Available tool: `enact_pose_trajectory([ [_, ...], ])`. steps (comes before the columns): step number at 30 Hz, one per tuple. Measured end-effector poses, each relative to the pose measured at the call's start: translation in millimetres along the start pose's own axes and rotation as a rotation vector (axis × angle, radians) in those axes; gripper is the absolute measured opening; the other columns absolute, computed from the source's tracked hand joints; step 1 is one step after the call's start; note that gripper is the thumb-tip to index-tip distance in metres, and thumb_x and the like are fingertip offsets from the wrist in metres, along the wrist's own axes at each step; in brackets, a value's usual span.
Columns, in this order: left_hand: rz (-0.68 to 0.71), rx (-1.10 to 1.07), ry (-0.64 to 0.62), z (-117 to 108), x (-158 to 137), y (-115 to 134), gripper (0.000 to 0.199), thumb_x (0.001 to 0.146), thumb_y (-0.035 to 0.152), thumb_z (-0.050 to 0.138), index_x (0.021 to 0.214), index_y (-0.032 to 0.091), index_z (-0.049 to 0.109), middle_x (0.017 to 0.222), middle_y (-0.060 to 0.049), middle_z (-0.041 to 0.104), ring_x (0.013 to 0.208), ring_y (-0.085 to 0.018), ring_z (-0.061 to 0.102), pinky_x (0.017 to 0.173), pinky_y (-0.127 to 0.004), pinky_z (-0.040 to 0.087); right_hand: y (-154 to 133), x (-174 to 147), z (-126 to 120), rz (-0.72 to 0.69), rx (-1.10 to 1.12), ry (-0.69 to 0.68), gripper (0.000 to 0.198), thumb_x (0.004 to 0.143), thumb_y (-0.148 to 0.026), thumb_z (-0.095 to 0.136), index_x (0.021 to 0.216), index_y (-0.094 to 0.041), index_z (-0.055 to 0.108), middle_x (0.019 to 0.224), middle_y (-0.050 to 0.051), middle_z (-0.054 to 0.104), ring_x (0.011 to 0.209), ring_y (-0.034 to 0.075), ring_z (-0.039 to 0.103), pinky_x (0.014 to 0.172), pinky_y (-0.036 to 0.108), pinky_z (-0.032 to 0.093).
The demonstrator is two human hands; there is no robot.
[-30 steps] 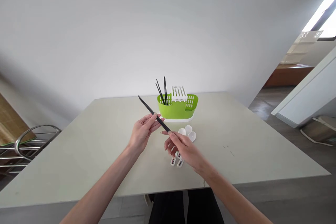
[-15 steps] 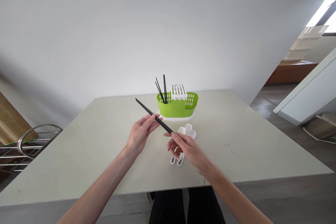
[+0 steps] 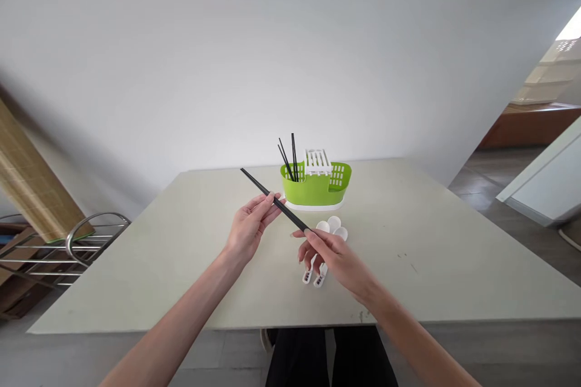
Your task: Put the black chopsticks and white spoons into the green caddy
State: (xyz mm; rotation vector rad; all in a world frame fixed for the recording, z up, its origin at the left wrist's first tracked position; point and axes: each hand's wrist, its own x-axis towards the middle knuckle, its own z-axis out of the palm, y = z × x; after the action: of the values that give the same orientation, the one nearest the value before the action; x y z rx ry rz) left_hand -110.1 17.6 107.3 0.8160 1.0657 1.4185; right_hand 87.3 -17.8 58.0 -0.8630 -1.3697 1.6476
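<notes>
A pair of black chopsticks (image 3: pixel 290 214) is held slantwise above the table, thin tips up to the left. My left hand (image 3: pixel 251 224) pinches it near the middle. The thick end sits between the thumb and fingers of my right hand (image 3: pixel 329 253). Below and behind the right hand lie several white spoons (image 3: pixel 334 223), their handles partly hidden by my fingers. Farther back stands a green cutlery basket (image 3: pixel 313 191) on a white base, with more black chopsticks (image 3: pixel 294 154) upright in its left compartment and a white slotted piece (image 3: pixel 318 161) over the middle.
The pale table (image 3: pixel 172 260) reaches to a white wall (image 3: pixel 272 54) behind. On the left are a metal rack (image 3: pixel 72 248) and a leaning bamboo board (image 3: pixel 39 175). A white cabinet-like panel (image 3: pixel 549 169) stands at the far right.
The camera view has turned slightly left, so the table and basket appear farther right. Both hands keep the same hold on the chopsticks.
</notes>
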Motion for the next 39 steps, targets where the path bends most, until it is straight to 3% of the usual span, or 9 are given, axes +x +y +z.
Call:
enact_pose_trajectory([
  [10, 0.002, 0.089, -0.021, -1, 1, 5, 0.014, 0.092, 0.026, 0.081, 0.097, 0.013, 0.08, 0.119, -0.011, 0.08, 0.111, -0.022, 0.077, 0.117, -0.036, 0.054, -3, -6, -9, -0.043, -0.025, 0.016, 0.065, 0.093, -0.077, 0.058, 0.111, -0.016, 0.073, 0.081, 0.006, 0.071, 0.065, 0.014, 0.062, 0.057, 0.029, 0.046],
  [15, 0.082, 0.058, 0.034, 6, 22, 17, 0.011, 0.089, 0.021, 0.083, 0.091, 0.012, 0.078, 0.111, -0.011, 0.082, 0.109, -0.022, 0.078, 0.116, -0.037, 0.056, 2, -5, -24, -0.101, 0.003, 0.078, 0.062, 0.094, -0.072, 0.062, 0.127, -0.02, 0.064, 0.085, 0.003, 0.069, 0.061, 0.014, 0.061, 0.054, 0.029, 0.046],
  [18, 0.209, 0.052, 0.091, 6, 53, 41, 0.011, 0.088, 0.017, 0.084, 0.09, 0.01, 0.076, 0.104, -0.01, 0.081, 0.106, -0.021, 0.078, 0.114, -0.036, 0.057, 15, -4, -53, -0.134, -0.044, 0.171, 0.065, 0.092, -0.071, 0.065, 0.132, -0.02, 0.06, 0.086, 0.002, 0.069, 0.059, 0.014, 0.059, 0.053, 0.03, 0.047],
  [21, 0.344, 0.077, 0.167, 5, 90, 68, 0.014, 0.086, 0.015, 0.085, 0.09, 0.009, 0.074, 0.099, -0.009, 0.079, 0.097, -0.019, 0.08, 0.11, -0.037, 0.06, 34, -6, -98, -0.146, -0.145, 0.309, 0.065, 0.092, -0.071, 0.065, 0.129, -0.019, 0.06, 0.083, 0.001, 0.067, 0.059, 0.014, 0.057, 0.053, 0.031, 0.046],
  [24, 0.385, 0.115, 0.229, 6, 120, 79, 0.02, 0.083, 0.015, 0.088, 0.093, 0.009, 0.072, 0.1, -0.008, 0.076, 0.092, -0.02, 0.08, 0.106, -0.039, 0.063, 57, -13, -146, -0.13, -0.265, 0.414, 0.064, 0.093, -0.071, 0.062, 0.129, -0.019, 0.059, 0.082, 0.002, 0.066, 0.059, 0.015, 0.056, 0.053, 0.03, 0.043],
  [27, 0.349, 0.211, 0.267, 11, 143, 72, 0.025, 0.081, 0.018, 0.091, 0.094, 0.01, 0.071, 0.1, -0.01, 0.075, 0.09, -0.021, 0.08, 0.103, -0.04, 0.064, 76, -21, -181, -0.077, -0.367, 0.454, 0.067, 0.092, -0.075, 0.06, 0.129, -0.019, 0.059, 0.082, 0.003, 0.068, 0.059, 0.016, 0.057, 0.052, 0.031, 0.044],
  [29, 0.308, 0.308, 0.274, 17, 156, 64, 0.029, 0.079, 0.021, 0.092, 0.095, 0.011, 0.07, 0.1, -0.01, 0.075, 0.089, -0.021, 0.08, 0.101, -0.04, 0.065, 85, -24, -192, -0.064, -0.386, 0.49, 0.068, 0.092, -0.077, 0.058, 0.125, -0.019, 0.061, 0.08, 0.004, 0.067, 0.059, 0.018, 0.057, 0.052, 0.032, 0.043],
  [35, 0.194, 0.536, 0.217, 35, 179, 40, 0.031, 0.065, 0.02, 0.099, 0.08, 0.012, 0.073, 0.086, -0.011, 0.077, 0.079, -0.027, 0.081, 0.088, -0.045, 0.066, 96, -16, -189, -0.052, -0.49, 0.498, 0.056, 0.094, -0.072, 0.058, 0.112, -0.02, 0.067, 0.072, 0.003, 0.067, 0.06, 0.02, 0.058, 0.063, 0.036, 0.048],
  [39, 0.182, 0.657, 0.237, 37, 188, 27, 0.023, 0.065, 0.018, 0.095, 0.073, 0.015, 0.074, 0.087, -0.012, 0.08, 0.088, -0.03, 0.08, 0.092, -0.044, 0.061, 96, -14, -186, 0.002, -0.561, 0.513, 0.05, 0.098, -0.067, 0.052, 0.114, -0.021, 0.066, 0.073, 0.002, 0.067, 0.062, 0.021, 0.059, 0.066, 0.036, 0.047],
])
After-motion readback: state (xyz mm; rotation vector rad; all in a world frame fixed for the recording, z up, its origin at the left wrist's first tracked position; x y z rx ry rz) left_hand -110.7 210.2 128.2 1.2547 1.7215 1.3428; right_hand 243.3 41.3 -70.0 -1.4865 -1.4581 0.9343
